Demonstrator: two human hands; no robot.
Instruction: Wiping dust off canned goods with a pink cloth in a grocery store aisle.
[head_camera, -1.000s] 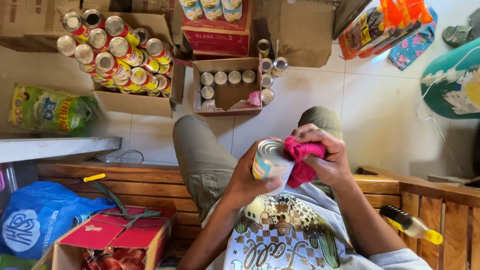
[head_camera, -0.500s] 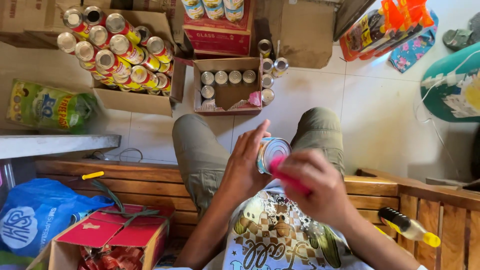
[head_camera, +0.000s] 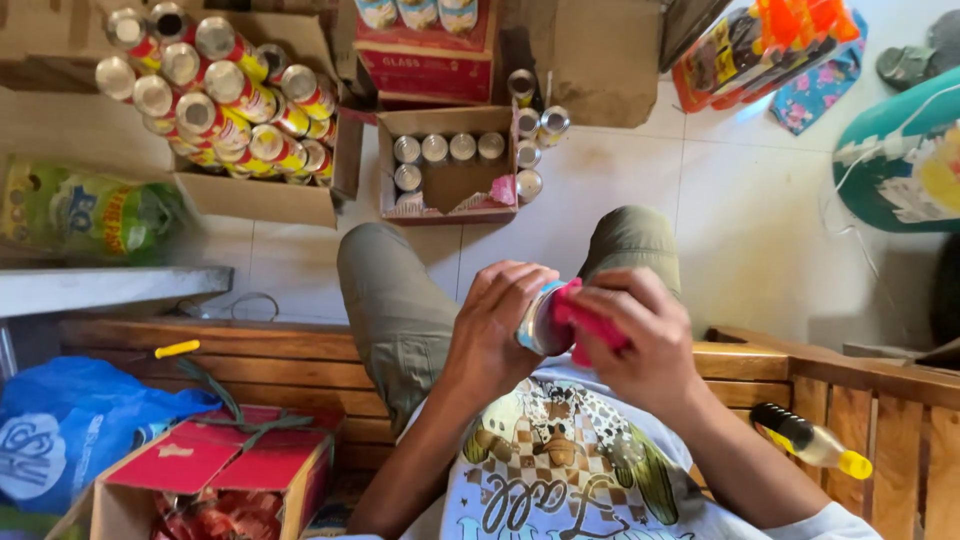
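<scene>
My left hand (head_camera: 497, 322) grips a tin can (head_camera: 540, 322) in front of my chest, its metal end turned toward my right hand. My right hand (head_camera: 645, 335) presses a pink cloth (head_camera: 585, 318) against that end of the can. Both hands hover over my lap, above my olive trousers (head_camera: 400, 300). Most of the can's side is hidden by my fingers.
On the tiled floor ahead stand a small open carton (head_camera: 455, 205) with several cans, a larger carton (head_camera: 260, 200) piled with cans, and a red box (head_camera: 430, 70). A red-topped carton (head_camera: 215, 465) and blue bag (head_camera: 70, 425) lie lower left. A bottle (head_camera: 810, 440) rests on the wooden bench (head_camera: 860, 400).
The can has been turned in my left hand, and my right hand with the pink cloth moved from below the can's end up onto it. The hands sit slightly higher.
</scene>
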